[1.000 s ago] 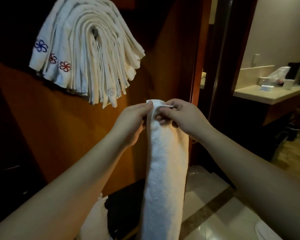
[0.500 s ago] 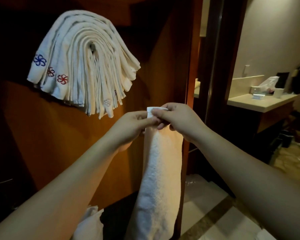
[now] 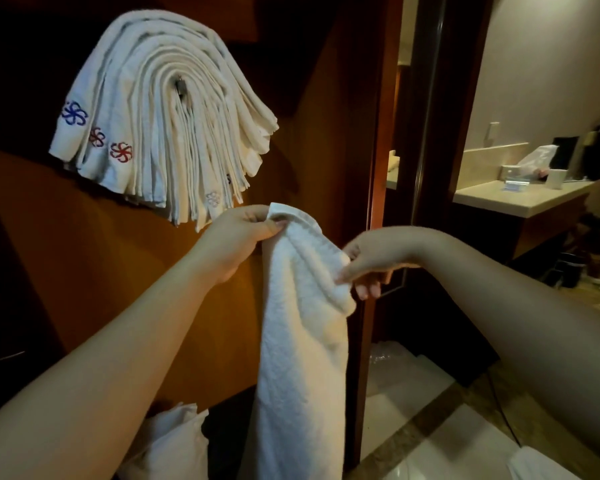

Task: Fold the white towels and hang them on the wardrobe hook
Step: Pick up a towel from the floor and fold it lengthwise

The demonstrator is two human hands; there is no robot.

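Folding step, one towel in hand. The left hand [image 3: 238, 237] pinches the top corner of a white towel [image 3: 302, 341] between thumb and curled fingers, just below the stack of folded towels [image 3: 160, 109] draped over the wardrobe hook [image 3: 181, 89]. The right hand [image 3: 368, 265], lower and to the right, pinches the towel's upper edge between thumb and forefinger, its other fingers loosely curled beneath. The towel hangs lengthwise between the forearms in front of the wooden wardrobe panel [image 3: 84, 254], its lower end out of view. Judged from this posture, the fold is unfinished: the next move probably calls for bringing the two held points together, doubling the strip, and then lifting it over the hook. More white cloth [image 3: 174, 441] lies below, beside the left forearm.
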